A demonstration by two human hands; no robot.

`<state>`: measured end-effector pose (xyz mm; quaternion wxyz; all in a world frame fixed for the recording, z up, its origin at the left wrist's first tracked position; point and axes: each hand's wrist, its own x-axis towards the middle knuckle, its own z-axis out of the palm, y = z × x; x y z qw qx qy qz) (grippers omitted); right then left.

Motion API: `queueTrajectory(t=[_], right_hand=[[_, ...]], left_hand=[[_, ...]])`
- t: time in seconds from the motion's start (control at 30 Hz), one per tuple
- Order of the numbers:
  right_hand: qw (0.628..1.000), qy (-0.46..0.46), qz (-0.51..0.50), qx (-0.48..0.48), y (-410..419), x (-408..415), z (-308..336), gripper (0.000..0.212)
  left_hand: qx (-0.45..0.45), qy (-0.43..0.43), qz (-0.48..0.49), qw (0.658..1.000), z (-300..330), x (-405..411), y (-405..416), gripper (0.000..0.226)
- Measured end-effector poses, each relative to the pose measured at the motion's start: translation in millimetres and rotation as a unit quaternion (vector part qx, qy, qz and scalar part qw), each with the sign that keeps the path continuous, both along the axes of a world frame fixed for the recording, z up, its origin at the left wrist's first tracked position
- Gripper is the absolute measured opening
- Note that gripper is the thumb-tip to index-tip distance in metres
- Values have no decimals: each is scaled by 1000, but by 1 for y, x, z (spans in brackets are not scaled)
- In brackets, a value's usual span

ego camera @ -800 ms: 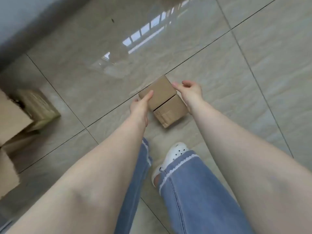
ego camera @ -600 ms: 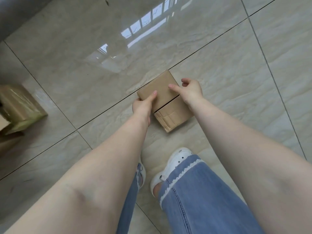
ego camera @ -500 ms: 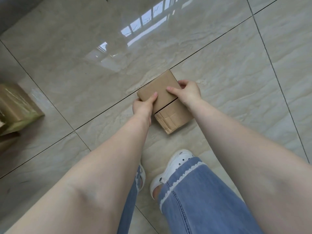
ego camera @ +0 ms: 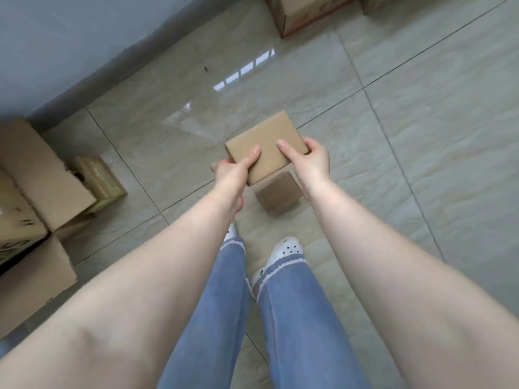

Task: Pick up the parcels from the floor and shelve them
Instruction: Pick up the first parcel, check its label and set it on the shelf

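Observation:
A flat brown cardboard parcel (ego camera: 268, 141) is held above the tiled floor, gripped from both sides. My left hand (ego camera: 233, 171) clasps its near left corner with the thumb on top. My right hand (ego camera: 310, 160) clasps its right edge, thumb on top as well. Below it a smaller brown parcel (ego camera: 276, 198) lies on the floor, partly hidden by the held one and my right wrist.
Large cardboard boxes (ego camera: 36, 181) stand at the left, with a small greenish box (ego camera: 99, 178) beside them. Another carton (ego camera: 303, 11) sits at the top by the grey wall (ego camera: 70, 37). My feet in white shoes (ego camera: 285, 249) stand just behind the floor parcel.
Both hands closed on the upper parcel and lifted it off the lower one, which stays on the floor. The view rose and tilted, bringing the wall and more boxes into sight.

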<state>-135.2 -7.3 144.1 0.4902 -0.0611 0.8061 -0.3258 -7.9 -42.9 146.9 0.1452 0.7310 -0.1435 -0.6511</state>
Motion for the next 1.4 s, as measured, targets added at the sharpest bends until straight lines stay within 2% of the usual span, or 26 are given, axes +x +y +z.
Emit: queueTrajectory(t=[0.07, 0.13, 0.23, 0.33, 0.4, 0.47, 0.53, 0.63, 0.8, 0.87, 1.0, 1.07, 1.13, 1.2, 1.23, 1.3, 1.4], right_hand=[[997, 0, -77, -25, 1, 1, 49, 97], [988, -25, -143, -58, 1, 6, 113, 107], [975, -94, -178, -91, 4, 8, 216, 85], [964, -124, -201, -122, 8, -7, 292, 76], [963, -120, -205, -130, 9, -19, 342, 74], [963, -118, -206, -130, 11, -26, 384, 72], [965, -105, -203, -125, 13, -32, 419, 71], [972, -93, -178, -119, 14, -35, 456, 71], [980, -106, -128, -106, 16, -18, 493, 60], [981, -120, -118, -91, 19, -7, 503, 59], [981, -122, -132, -75, 32, 12, 524, 62], [982, -103, -141, -66, 39, 17, 529, 64], [983, -87, -142, -75, 48, 21, 535, 86], [978, -73, -151, -127, 60, 23, 535, 112], [971, -68, -158, -168, 67, 25, 536, 116], [959, -59, -149, -233, 79, 30, 538, 105], [961, -33, -108, -254, 87, 36, 540, 91]], left_hand=[[1, 20, 20, 1000, 63, -12, -3, 89], [3, 28, 40, 999, 126, -26, -2, 85], [21, 55, 55, 997, 221, -45, 2, 74], [20, 87, 32, 995, 301, -53, 4, 79], [-5, 109, -25, 994, 339, -49, -1, 86], [-59, 122, -140, 981, 369, -38, -8, 95], [-136, 149, -276, 940, 391, -25, -21, 107], [-224, 206, -426, 852, 422, -14, -47, 121], [-273, 260, -572, 729, 467, -6, -80, 125], [-260, 304, -588, 703, 479, -2, -83, 126], [-279, 326, -579, 693, 498, 2, -72, 108], [-271, 345, -563, 700, 501, 3, -63, 97], [-248, 362, -539, 719, 507, 2, -55, 91], [-215, 362, -517, 745, 510, -1, -50, 88], [-196, 357, -508, 759, 513, -3, -48, 87], [-164, 344, -505, 775, 518, -7, -46, 84], [-141, 317, -503, 792, 526, -11, -39, 82]])
